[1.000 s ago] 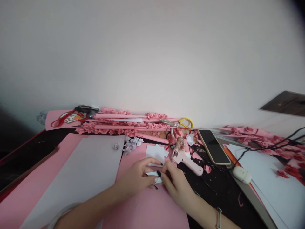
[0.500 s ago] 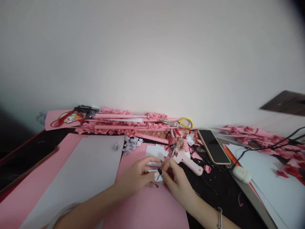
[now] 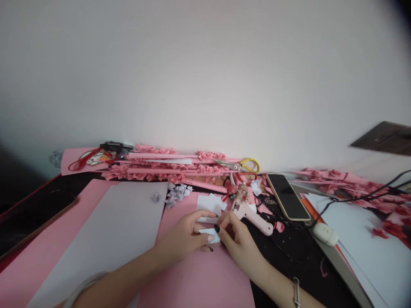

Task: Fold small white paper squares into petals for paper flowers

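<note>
Left hand (image 3: pixel 184 234): a small white paper (image 3: pixel 215 236) is pinched.
Right hand (image 3: pixel 240 244): the same paper's right end is gripped.
Glue gun (image 3: pixel 256 219): laid just beyond the right hand.

Head view: worn on the person's head, looking forward and down
Smooth pale-grey wall (image 3: pixel 199 85): ahead, filling the upper half
Dark, paper-strewn tabletop (image 3: pixel 300 273): below, seen slantwise from above
Bare left hand (image 3: pixel 184 235) and bare right hand (image 3: pixel 239 244): near, below centre, seen from behind
</note>
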`<control>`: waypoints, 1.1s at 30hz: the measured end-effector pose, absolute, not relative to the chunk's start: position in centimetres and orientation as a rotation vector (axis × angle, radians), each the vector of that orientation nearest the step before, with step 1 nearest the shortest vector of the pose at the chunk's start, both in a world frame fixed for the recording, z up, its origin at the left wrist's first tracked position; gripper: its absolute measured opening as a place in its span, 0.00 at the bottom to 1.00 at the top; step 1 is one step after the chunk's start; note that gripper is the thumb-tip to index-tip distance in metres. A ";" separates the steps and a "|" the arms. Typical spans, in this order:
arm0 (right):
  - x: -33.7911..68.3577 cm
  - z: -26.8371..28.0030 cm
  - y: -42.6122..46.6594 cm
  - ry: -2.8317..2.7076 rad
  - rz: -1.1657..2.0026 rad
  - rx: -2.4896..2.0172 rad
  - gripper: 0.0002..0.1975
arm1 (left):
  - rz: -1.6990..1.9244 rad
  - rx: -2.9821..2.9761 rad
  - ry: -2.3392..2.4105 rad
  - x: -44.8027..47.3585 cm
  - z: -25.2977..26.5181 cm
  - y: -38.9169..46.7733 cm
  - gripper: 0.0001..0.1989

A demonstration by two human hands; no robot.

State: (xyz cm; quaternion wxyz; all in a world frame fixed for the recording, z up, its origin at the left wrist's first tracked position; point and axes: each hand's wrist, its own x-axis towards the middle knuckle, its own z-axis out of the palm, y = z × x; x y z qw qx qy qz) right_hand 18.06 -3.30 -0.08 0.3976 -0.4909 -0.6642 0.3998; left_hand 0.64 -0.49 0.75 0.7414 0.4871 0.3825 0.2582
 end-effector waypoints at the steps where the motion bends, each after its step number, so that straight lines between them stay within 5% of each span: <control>1: 18.0 -0.1 -3.3 -1.665 1.023 -1.245 0.08 | 0.568 1.070 0.843 0.7 0.8 -0.5 0.23; 33: 18.6 1.0 -2.7 -1.955 1.093 -1.319 0.16 | 0.545 1.124 0.825 0.7 1.2 -0.4 0.22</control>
